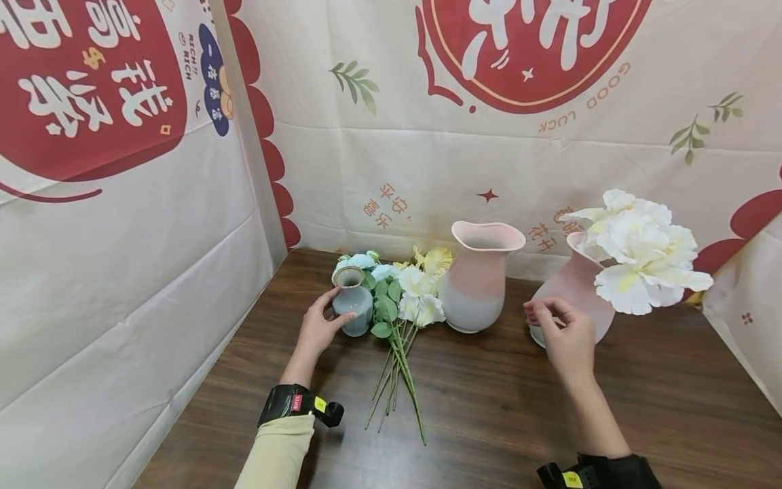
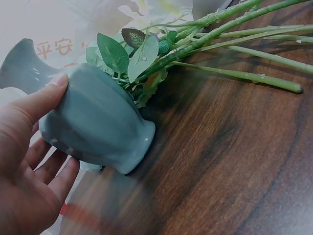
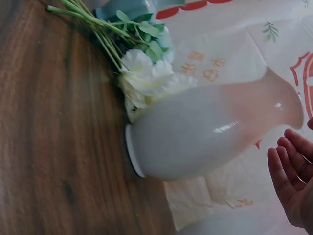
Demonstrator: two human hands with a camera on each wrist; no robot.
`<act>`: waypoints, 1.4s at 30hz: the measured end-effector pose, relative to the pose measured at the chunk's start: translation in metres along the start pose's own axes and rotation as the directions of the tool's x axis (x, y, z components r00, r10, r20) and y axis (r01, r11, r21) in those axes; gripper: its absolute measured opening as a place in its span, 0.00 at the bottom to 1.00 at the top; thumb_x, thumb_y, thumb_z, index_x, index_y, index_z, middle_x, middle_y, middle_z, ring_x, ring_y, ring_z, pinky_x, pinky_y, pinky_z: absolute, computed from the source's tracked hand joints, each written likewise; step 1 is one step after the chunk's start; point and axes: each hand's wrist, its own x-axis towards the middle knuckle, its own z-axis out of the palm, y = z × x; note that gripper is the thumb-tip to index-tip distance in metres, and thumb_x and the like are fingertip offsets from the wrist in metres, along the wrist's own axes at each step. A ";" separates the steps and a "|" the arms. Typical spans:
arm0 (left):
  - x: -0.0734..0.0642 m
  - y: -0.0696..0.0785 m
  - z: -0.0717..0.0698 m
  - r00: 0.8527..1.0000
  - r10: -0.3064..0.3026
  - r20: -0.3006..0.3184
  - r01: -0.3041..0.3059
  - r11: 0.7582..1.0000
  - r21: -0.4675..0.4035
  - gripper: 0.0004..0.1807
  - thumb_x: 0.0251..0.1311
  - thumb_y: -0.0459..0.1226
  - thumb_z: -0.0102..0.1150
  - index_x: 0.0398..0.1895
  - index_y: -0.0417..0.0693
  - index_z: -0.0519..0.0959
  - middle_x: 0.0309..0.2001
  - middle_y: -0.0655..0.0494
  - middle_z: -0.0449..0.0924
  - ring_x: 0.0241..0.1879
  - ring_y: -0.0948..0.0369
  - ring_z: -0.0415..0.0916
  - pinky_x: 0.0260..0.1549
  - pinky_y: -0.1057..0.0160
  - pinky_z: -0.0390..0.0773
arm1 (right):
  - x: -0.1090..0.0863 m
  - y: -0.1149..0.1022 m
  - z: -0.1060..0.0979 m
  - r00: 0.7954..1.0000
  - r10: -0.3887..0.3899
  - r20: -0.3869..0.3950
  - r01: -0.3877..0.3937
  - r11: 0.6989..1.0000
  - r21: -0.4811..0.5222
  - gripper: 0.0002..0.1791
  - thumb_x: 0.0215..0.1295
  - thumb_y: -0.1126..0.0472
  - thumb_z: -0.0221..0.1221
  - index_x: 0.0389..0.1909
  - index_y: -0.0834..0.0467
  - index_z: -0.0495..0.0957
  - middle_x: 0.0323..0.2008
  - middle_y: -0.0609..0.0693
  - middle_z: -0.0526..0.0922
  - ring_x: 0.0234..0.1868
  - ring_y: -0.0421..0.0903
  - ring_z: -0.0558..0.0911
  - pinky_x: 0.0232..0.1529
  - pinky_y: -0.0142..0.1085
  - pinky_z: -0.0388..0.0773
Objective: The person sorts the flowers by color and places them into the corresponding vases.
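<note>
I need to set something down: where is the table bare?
Between the stems and the right arm, and right of that arm, the table is bare. The back is crowded: left hand on small blue vase, bunched flowers, middle pink vase, right pink vase with white blooms.

From above, the head view faces forward-down; nearer, tilted wrist views share stems (image 2: pixel 217 33) at the left's one o'clock, the right's eleven.

Left arm (image 1: pixel 275 451): pale-sleeved, reaching forward and slightly rightward.
Left hand (image 1: pixel 316 327): gripping, thumb on one side, fingers on the other.
Right arm (image 1: pixel 595 414): bare near the hand, slanting forward and leftward.
Right hand (image 1: pixel 571 334): empty, fingers loosely bent, well apart from the left.
</note>
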 end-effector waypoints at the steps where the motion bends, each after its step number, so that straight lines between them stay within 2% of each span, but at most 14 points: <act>1: 0.000 0.000 0.000 1.000 0.000 0.001 0.000 1.000 0.001 0.37 0.60 0.36 0.69 0.73 0.47 0.66 0.73 0.39 0.64 0.71 0.45 0.65 0.68 0.48 0.71 | -0.002 0.000 0.003 1.000 -0.001 0.011 0.001 1.000 -0.013 0.10 0.69 0.70 0.57 0.31 0.70 0.84 0.23 0.25 0.82 0.26 0.28 0.83 0.31 0.18 0.80; 7: 0.000 -0.001 -0.002 1.000 0.012 0.005 -0.012 1.000 0.008 0.38 0.60 0.37 0.69 0.73 0.47 0.66 0.72 0.38 0.64 0.71 0.44 0.66 0.67 0.47 0.72 | -0.011 0.002 0.016 0.998 0.005 0.068 0.000 0.998 -0.065 0.10 0.70 0.67 0.58 0.31 0.66 0.85 0.23 0.25 0.81 0.27 0.27 0.81 0.32 0.18 0.79; 13: 0.000 -0.002 -0.003 1.000 0.019 0.010 -0.019 1.000 -0.008 0.38 0.60 0.37 0.70 0.73 0.46 0.66 0.72 0.37 0.64 0.71 0.43 0.65 0.68 0.47 0.71 | -0.019 -0.005 0.028 0.990 0.037 0.135 -0.031 0.999 -0.044 0.09 0.70 0.70 0.57 0.33 0.71 0.83 0.24 0.25 0.80 0.27 0.24 0.81 0.33 0.20 0.82; 15: 0.000 -0.002 -0.003 1.000 0.023 0.009 -0.023 1.000 -0.007 0.37 0.60 0.37 0.70 0.73 0.46 0.66 0.72 0.37 0.64 0.71 0.43 0.65 0.68 0.46 0.71 | -0.020 -0.008 0.032 0.986 0.047 0.160 -0.042 0.999 -0.035 0.09 0.69 0.71 0.57 0.33 0.72 0.83 0.24 0.30 0.82 0.27 0.24 0.81 0.33 0.21 0.83; 17: 0.000 -0.002 -0.003 1.000 0.022 0.009 -0.022 1.000 -0.003 0.37 0.60 0.37 0.69 0.73 0.46 0.66 0.72 0.37 0.64 0.71 0.43 0.65 0.68 0.46 0.71 | -0.022 -0.007 0.036 0.981 0.052 0.184 -0.044 0.998 -0.051 0.09 0.68 0.71 0.57 0.34 0.72 0.83 0.26 0.39 0.85 0.27 0.24 0.81 0.33 0.20 0.82; 21: 0.001 -0.002 -0.003 1.000 0.010 0.009 -0.010 1.000 0.004 0.38 0.60 0.37 0.69 0.73 0.47 0.66 0.73 0.38 0.64 0.71 0.44 0.65 0.68 0.47 0.71 | -0.026 0.000 0.046 0.972 0.066 0.226 -0.047 0.995 -0.089 0.08 0.68 0.65 0.60 0.36 0.65 0.86 0.33 0.58 0.88 0.28 0.26 0.82 0.33 0.19 0.81; 24: 0.001 -0.003 -0.002 1.000 0.004 0.008 -0.004 1.000 0.009 0.38 0.60 0.37 0.69 0.73 0.47 0.66 0.73 0.38 0.64 0.71 0.44 0.65 0.68 0.47 0.71 | -0.030 0.005 0.054 0.963 0.077 0.259 -0.052 0.993 -0.104 0.08 0.68 0.60 0.63 0.36 0.61 0.86 0.35 0.60 0.88 0.28 0.31 0.84 0.32 0.20 0.81; 30: 0.002 -0.005 -0.002 1.000 0.007 0.009 -0.007 1.000 0.018 0.38 0.60 0.37 0.69 0.73 0.47 0.65 0.72 0.37 0.64 0.71 0.43 0.66 0.67 0.46 0.72 | -0.038 0.010 0.070 0.935 0.100 0.339 -0.057 0.989 -0.134 0.11 0.69 0.55 0.63 0.36 0.59 0.87 0.30 0.54 0.88 0.29 0.33 0.82 0.32 0.25 0.81; 35: 0.002 -0.005 -0.002 1.000 0.009 0.011 -0.009 1.000 0.008 0.38 0.60 0.36 0.69 0.73 0.47 0.66 0.72 0.38 0.65 0.71 0.44 0.66 0.67 0.47 0.72 | -0.045 0.012 0.083 0.901 0.169 0.401 -0.132 0.984 -0.117 0.12 0.68 0.51 0.63 0.38 0.56 0.86 0.34 0.55 0.89 0.34 0.47 0.87 0.34 0.29 0.84; 38: 0.002 -0.005 -0.002 1.000 0.002 0.009 -0.002 1.000 0.007 0.38 0.60 0.36 0.69 0.73 0.48 0.66 0.72 0.38 0.65 0.71 0.44 0.66 0.67 0.47 0.72 | -0.049 0.014 0.091 0.877 0.194 0.440 -0.165 0.981 -0.103 0.12 0.68 0.52 0.63 0.41 0.57 0.86 0.37 0.58 0.89 0.37 0.55 0.88 0.36 0.31 0.86; 42: 0.002 -0.004 -0.002 1.000 0.003 0.014 -0.003 1.000 0.011 0.38 0.60 0.37 0.69 0.73 0.47 0.66 0.72 0.38 0.64 0.71 0.44 0.66 0.68 0.47 0.72 | -0.053 0.016 0.102 0.854 0.208 0.477 -0.187 0.978 -0.092 0.10 0.68 0.59 0.63 0.44 0.61 0.85 0.41 0.59 0.89 0.40 0.58 0.88 0.37 0.30 0.86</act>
